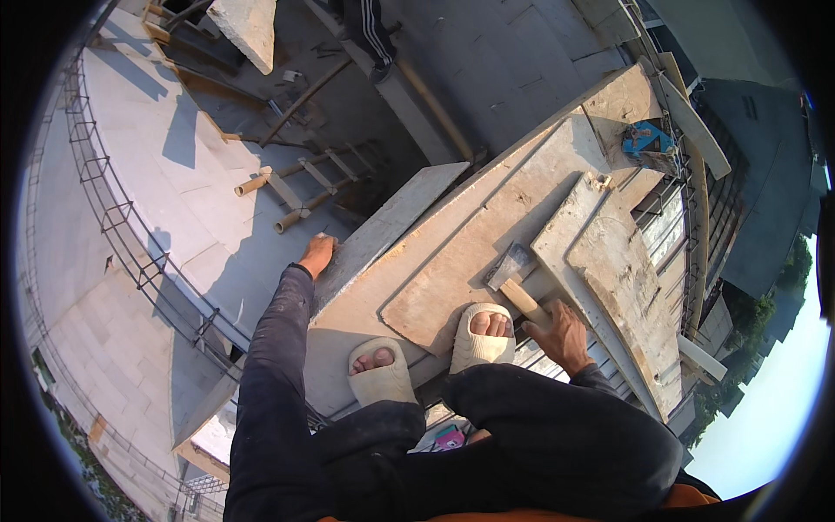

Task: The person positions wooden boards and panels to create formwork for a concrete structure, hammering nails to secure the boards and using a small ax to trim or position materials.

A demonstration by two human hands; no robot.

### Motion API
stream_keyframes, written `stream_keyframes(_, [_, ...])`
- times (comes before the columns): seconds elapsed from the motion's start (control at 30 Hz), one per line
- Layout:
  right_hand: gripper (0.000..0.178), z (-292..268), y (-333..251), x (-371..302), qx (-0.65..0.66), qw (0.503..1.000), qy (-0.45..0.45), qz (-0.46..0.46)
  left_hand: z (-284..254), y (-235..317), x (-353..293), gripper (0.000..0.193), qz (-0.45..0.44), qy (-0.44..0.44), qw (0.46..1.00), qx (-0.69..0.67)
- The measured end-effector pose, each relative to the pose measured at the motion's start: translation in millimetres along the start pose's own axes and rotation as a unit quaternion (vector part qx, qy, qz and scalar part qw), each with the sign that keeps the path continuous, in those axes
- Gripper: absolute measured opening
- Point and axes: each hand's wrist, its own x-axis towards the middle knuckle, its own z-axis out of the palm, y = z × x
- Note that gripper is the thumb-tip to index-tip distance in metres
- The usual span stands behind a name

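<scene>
My right hand is closed round the wooden handle of a hammer, its metal head over the planks just beyond my right foot. Over on the left, my left hand is curled on the edge of a long grey board, which lies slanted along the wall's inner side. Its fingertips are partly hidden. Beneath the hammer head runs a worn, dusty plank. My feet, in cream slides, rest between the two hands.
A bamboo ladder leans up out of the dark opening beyond my left hand. Rough boards are stacked at the right. A blue box sits farther along. Steel rebar cages curve along the left. Another person's leg shows at the top.
</scene>
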Motion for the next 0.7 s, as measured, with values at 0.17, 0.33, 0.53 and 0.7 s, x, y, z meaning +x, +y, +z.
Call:
stream_keyframes(0.17, [0.065,-12,6,0,-0.017,0.999,-0.028,0.020,24,23,-8,0.041,0.035,0.026,0.992,0.116])
stream_keyframes(0.33, [0.071,-18,-9,20,-0.053,0.994,-0.100,0.003,10,4,-8,0.047,0.013,0.041,0.988,0.149])
stream_keyframes(0.53, [0.057,-127,-72,69,0.015,0.970,-0.233,-0.071,16,38,-23,0.041,0.018,0.035,0.997,0.068])
stream_keyframes(0.7, [0.045,-127,-125,217,-0.081,0.934,0.058,-0.343,11,27,-13,0.035,0.004,0.031,0.997,0.066])
